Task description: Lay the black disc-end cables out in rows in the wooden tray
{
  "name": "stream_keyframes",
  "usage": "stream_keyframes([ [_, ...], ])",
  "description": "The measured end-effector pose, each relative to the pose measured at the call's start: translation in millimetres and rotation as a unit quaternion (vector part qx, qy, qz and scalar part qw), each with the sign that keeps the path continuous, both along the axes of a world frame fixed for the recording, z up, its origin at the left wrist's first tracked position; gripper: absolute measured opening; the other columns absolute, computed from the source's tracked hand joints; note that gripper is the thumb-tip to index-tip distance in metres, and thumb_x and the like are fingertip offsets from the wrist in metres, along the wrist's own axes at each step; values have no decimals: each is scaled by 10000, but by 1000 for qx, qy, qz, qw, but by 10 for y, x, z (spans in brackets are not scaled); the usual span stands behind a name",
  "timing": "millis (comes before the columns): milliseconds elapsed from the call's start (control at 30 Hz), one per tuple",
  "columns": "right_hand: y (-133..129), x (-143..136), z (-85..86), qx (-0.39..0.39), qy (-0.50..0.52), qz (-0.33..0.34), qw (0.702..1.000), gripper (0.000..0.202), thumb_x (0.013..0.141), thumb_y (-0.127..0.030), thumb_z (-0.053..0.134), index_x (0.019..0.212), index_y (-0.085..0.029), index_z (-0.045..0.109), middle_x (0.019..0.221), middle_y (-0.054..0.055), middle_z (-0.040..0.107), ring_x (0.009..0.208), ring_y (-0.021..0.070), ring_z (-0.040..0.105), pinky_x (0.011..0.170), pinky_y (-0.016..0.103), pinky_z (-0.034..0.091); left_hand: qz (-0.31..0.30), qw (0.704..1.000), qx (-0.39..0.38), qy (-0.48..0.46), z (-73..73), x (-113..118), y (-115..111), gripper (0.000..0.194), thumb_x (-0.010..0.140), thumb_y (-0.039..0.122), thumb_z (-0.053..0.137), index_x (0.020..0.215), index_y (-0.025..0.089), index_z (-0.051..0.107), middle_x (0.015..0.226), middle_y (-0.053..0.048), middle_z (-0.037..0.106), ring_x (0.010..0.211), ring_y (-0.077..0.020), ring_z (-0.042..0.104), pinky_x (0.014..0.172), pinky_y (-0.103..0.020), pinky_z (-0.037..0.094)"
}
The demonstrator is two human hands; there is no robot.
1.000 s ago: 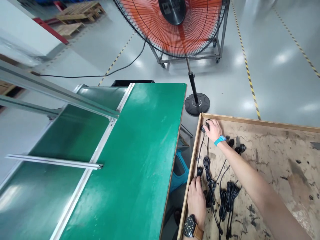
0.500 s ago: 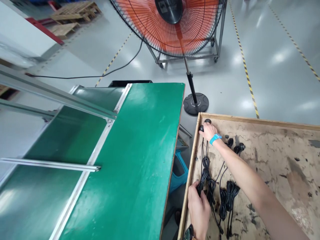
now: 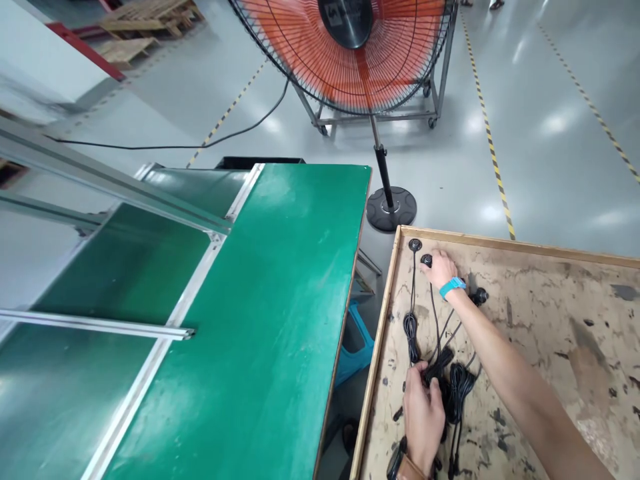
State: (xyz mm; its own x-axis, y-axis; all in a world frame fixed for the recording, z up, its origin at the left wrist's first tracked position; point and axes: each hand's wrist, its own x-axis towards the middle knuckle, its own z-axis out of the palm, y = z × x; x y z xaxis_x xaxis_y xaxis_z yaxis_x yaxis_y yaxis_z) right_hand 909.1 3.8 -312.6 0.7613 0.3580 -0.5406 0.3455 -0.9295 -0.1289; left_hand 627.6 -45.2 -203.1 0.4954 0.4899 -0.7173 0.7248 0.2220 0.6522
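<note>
Since half second ago, both hands shifted toward 3 o'clock. Right hand (image 3: 441, 269) pinches round cable head (image 3: 427, 260); second round head (image 3: 415, 245) now lies uncovered at its 11 o'clock, so pair looks separated. Left hand (image 3: 423, 408) at black cable coil (image 3: 442, 362) on wooden-rimmed desk (image 3: 540, 293); cannot tell if clamped.

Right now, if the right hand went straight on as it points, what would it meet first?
Beyond the black disc it touches, the right hand would likely meet the other disc near the wooden rim; depth is unclear.
</note>
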Motion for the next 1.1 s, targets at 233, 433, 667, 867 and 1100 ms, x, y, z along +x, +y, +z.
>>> stream_keyframes([
  [233,-317,-289,322,121,-57,-73,988,442,953,-376,494,1309,-115,522,1185,166,629,1054,286,608,904,393,480,162,980,-108,36,-136,-35,202,425,819,491,624,1042,134,569,927,-116,663,791,-241,673,736,-412,565],
  [433,-1049,-1355,852,250,-7,-12,968,291,928,-173,337,840,-221,611,878,83,636,897,238,565,814,392,467,353,907,-228,31,-124,-46,343,458,699,417,766,994,136,559,877,-28,623,745,-154,656,693,-296,550],
  [667,-1336,-2101,1046,223,163,191,942,393,855,-327,579,1225,-195,603,1270,121,583,1238,317,450,1127,567,341,362,901,-237,43,-96,-56,392,437,668,391,783,944,135,561,762,3,632,646,-98,575,603,-217,462],
  [867,-1485,-1851,1096,174,190,283,924,327,874,-455,580,1090,-212,616,1047,64,569,1203,291,439,1242,581,159,346,898,-269,38,14,32,254,425,681,342,813,957,134,565,773,6,636,658,-104,606,613,-220,487],
  [1100,-1919,-1750,1188,118,167,306,930,232,891,-393,553,1022,-208,604,1003,76,573,1044,262,472,1177,547,308,444,822,-357,31,115,138,169,319,689,157,794,901,150,555,847,-20,658,823,-192,723,778,-291,583],
])
